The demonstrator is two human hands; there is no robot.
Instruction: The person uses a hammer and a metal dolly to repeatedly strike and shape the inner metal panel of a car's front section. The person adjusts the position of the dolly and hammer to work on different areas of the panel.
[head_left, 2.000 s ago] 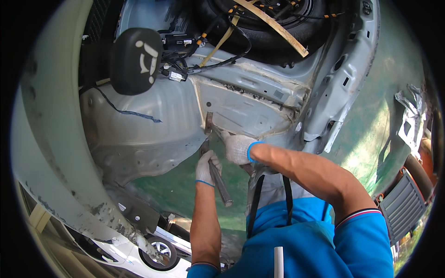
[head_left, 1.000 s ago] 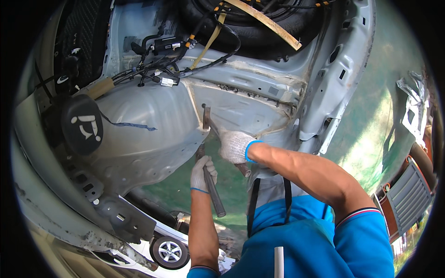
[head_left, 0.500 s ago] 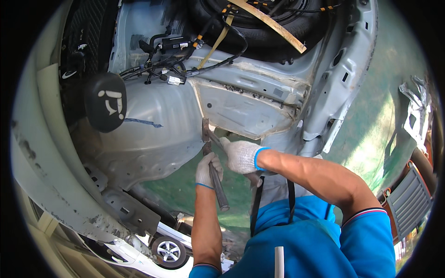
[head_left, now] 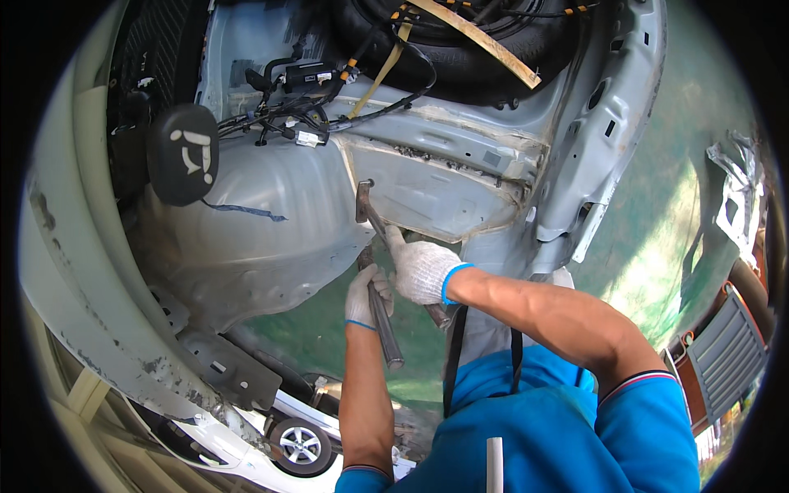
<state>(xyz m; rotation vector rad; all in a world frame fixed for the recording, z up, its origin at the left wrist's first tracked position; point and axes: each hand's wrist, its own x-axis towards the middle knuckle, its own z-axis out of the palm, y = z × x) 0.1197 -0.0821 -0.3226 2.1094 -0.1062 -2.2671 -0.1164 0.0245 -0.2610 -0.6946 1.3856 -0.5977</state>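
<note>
My right hand [head_left: 423,273], in a white knit glove with a blue cuff, is closed round the handle of a hammer [head_left: 364,201]. The hammer's head hangs over the seam between a rounded wheel-arch panel [head_left: 279,205] and a flat grey panel [head_left: 427,193]. Just below, my gloved left hand [head_left: 362,297] is wrapped round a dark steel bar [head_left: 385,329]. The bar's upper end meets or nearly meets the wheel-arch panel's lower edge, and its thick lower end points down toward me. Hammer and bar are apart.
Wiring [head_left: 304,123] with connectors lies above the wheel arch. A wooden strip [head_left: 485,43] crosses a black tyre [head_left: 452,70] at the top. A black padded piece [head_left: 182,154] juts in at left. Torn sheet metal [head_left: 740,193] and a grey slatted panel [head_left: 727,353] stand at right.
My right hand has raised the hammer's head up and slightly left, away from the bar's top end. My left hand and the bar have barely moved.
</note>
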